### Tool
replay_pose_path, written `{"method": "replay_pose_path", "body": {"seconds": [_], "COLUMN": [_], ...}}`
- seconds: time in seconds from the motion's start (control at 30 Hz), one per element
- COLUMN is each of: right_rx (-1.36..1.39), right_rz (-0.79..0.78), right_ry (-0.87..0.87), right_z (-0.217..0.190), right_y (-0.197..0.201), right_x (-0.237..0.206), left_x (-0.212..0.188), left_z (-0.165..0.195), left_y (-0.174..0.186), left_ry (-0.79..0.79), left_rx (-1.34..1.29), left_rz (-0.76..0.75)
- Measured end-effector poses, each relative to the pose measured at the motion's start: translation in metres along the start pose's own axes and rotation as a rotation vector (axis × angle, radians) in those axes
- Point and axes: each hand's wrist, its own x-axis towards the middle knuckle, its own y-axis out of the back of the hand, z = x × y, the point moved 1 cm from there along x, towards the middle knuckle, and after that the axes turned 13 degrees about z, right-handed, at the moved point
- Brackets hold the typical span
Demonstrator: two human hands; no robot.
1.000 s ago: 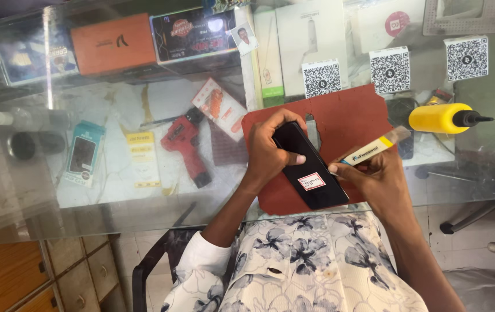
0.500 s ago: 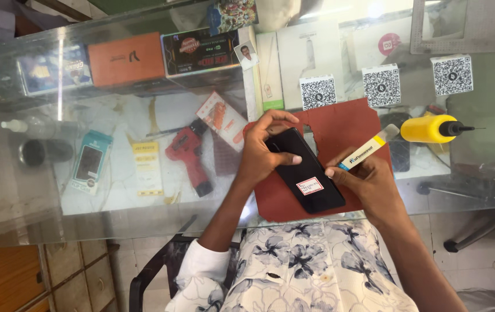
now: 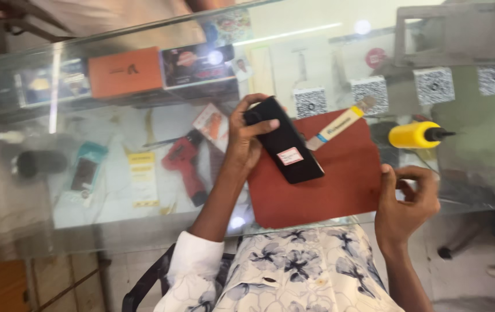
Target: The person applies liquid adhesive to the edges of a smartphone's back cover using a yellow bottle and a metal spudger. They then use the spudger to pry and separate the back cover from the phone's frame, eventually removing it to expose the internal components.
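My left hand [image 3: 241,144] grips a black phone [image 3: 285,147] by its upper end, tilting it over a dark red mat [image 3: 340,190] on the glass counter. A small white and red sticker sits on the phone's lower part. A slim tool with a white and yellow handle [image 3: 340,124] lies on the mat's far edge, just right of the phone. My right hand [image 3: 406,205] hovers at the mat's right edge, fingers loosely curled and holding nothing, the thumb near the mat's border.
A yellow bottle with a black nozzle [image 3: 415,134] lies right of the mat. Square code cards [image 3: 309,102] stand behind it. Under the glass are a red tool [image 3: 184,164], an orange box [image 3: 125,72] and packaged goods. A dark chair arm [image 3: 143,286] shows below the counter.
My right hand let go of the white and yellow tool, which now lies on the mat, and drew back to the right. My left hand raised the phone slightly.
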Motion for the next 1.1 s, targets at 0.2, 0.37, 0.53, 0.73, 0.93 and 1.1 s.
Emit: {"method": "replay_pose_path", "body": {"seconds": [0.2,0.37,0.53,0.73,0.93,1.1], "right_rx": [0.132,0.223,0.311,0.109,-0.196,-0.245], "right_rz": [0.105,-0.080,-0.176,-0.223,-0.213,-0.220], "right_ry": [0.329,0.269,0.258,0.387,0.586,0.718], "right_z": [0.026,0.032,0.032,-0.007,-0.054,-0.070], "right_y": [0.019,0.002,-0.006,0.018,0.019,0.010], "right_x": [0.035,0.061,0.066,0.030,-0.006,-0.018], "left_x": [0.004,0.001,0.000,0.003,0.002,0.002], "left_z": [-0.017,-0.011,-0.011,-0.014,-0.014,-0.014], "left_y": [0.014,0.014,0.014,0.019,0.022,0.022], "left_ry": [0.016,0.052,0.042,-0.006,0.027,0.005], "left_rx": [-0.128,-0.160,-0.162,-0.255,-0.266,-0.270], "left_rz": [-0.038,-0.010,0.020,0.029,0.047,0.020]}}
